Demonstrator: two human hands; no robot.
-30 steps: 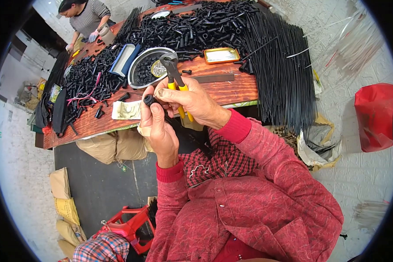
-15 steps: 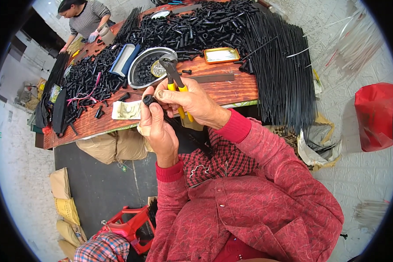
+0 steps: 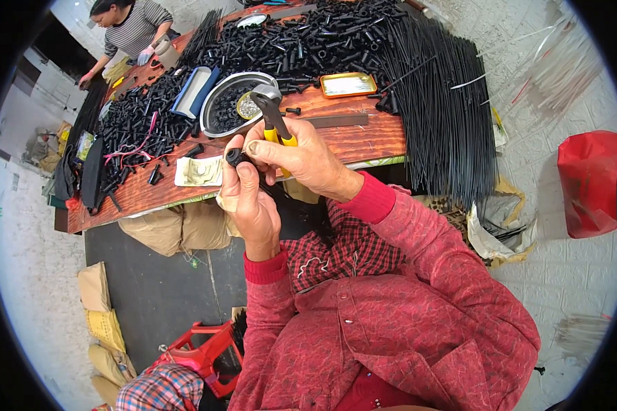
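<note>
My left hand (image 3: 252,216) is closed, its thumb and fingers gripping a short black ribbed tubular part (image 3: 236,157) above the table's near edge. A pale strip of tape wraps one of its fingers. In my right hand (image 3: 312,161) is a pair of pliers (image 3: 270,113) with yellow handles, jaws pointing away from me. The thumb and index fingertip of that hand meet at the side of the black part; whatever they pinch there is too small to make out. Below my hands, dark strands hang toward the checked cloth (image 3: 322,264) on my lap.
Piles of black tubular parts (image 3: 301,41) cover the wooden table (image 3: 363,140). An oval metal tray (image 3: 207,120) holds small black pieces and a round tin (image 3: 248,108). An orange-rimmed tray (image 3: 348,85) and long black rods (image 3: 442,116) lie right. A co-worker (image 3: 134,31) stands far left; a red stool (image 3: 209,356) is behind.
My hands stay almost in place; the pliers have turned slightly in my right hand, with less of the handles showing. The co-worker's arm at the far left has shifted outward to the left.
</note>
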